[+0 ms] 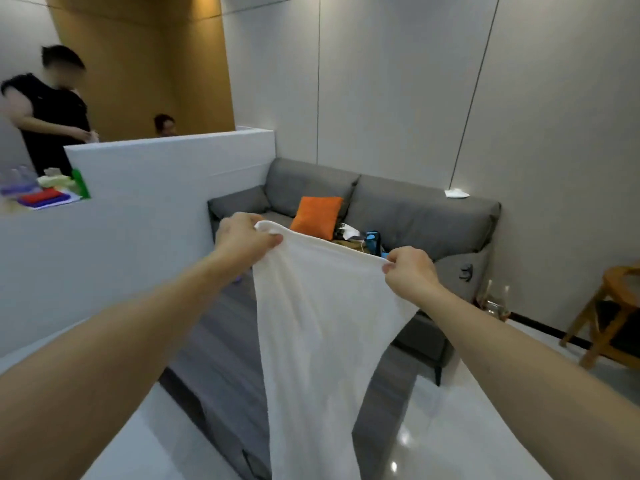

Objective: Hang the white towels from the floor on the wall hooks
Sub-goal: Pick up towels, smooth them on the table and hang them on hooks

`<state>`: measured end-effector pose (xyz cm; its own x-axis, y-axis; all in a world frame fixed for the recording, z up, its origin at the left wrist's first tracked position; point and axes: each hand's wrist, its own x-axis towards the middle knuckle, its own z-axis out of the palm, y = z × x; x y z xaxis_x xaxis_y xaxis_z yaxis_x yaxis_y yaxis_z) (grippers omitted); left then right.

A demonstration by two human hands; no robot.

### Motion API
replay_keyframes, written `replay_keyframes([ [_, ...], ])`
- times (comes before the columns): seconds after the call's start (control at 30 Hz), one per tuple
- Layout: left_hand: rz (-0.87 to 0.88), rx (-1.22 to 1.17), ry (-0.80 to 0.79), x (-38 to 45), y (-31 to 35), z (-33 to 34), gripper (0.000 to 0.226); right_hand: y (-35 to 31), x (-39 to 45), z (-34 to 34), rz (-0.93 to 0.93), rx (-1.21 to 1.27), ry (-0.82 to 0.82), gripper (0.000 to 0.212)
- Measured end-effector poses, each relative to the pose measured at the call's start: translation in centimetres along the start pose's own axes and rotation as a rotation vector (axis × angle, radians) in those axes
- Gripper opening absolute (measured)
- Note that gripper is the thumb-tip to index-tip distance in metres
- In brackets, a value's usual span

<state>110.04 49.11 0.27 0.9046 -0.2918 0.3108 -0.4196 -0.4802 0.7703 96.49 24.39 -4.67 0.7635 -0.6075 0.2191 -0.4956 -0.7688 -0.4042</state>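
White towel (322,334) is up off the floor, stretched between both hands and hanging in front of the grey sofa (408,216). Left hand (247,239) has its grip clamped on one top corner, right hand (408,268) pinches the other. Both arms reach forward, the left a touch higher. No wall hooks in sight, so a loose pinch could let that edge slip and drop back down.

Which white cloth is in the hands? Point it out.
The big white towel, gripped along its top edge by left hand and right hand; the small white cloth lies untouched on the sofa back.
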Motion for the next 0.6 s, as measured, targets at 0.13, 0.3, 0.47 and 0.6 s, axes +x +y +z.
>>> replay_keyframes([
  [0.13, -0.086, 0.030, 0.120, 7.0, -5.5, -3.0, 0.010, -5.8, 8.3, 4.3, -0.101, -0.009, -0.041, 0.014],
  [0.3, -0.211, 0.080, 0.258, 15.5, -11.9, -8.0, 0.014, -15.0, 18.1, 9.3, -0.222, 0.042, -0.077, 0.022],
  [0.47, -0.259, 0.164, 0.440, 22.2, -15.1, -13.9, 0.015, -24.8, 27.2, 11.8, -0.445, 0.042, -0.058, 0.019],
  [0.6, -0.255, 0.221, 0.620, 25.7, -15.0, -16.6, 0.019, -30.0, 31.9, 12.4, -0.494, 0.220, 0.060, 0.021],
])
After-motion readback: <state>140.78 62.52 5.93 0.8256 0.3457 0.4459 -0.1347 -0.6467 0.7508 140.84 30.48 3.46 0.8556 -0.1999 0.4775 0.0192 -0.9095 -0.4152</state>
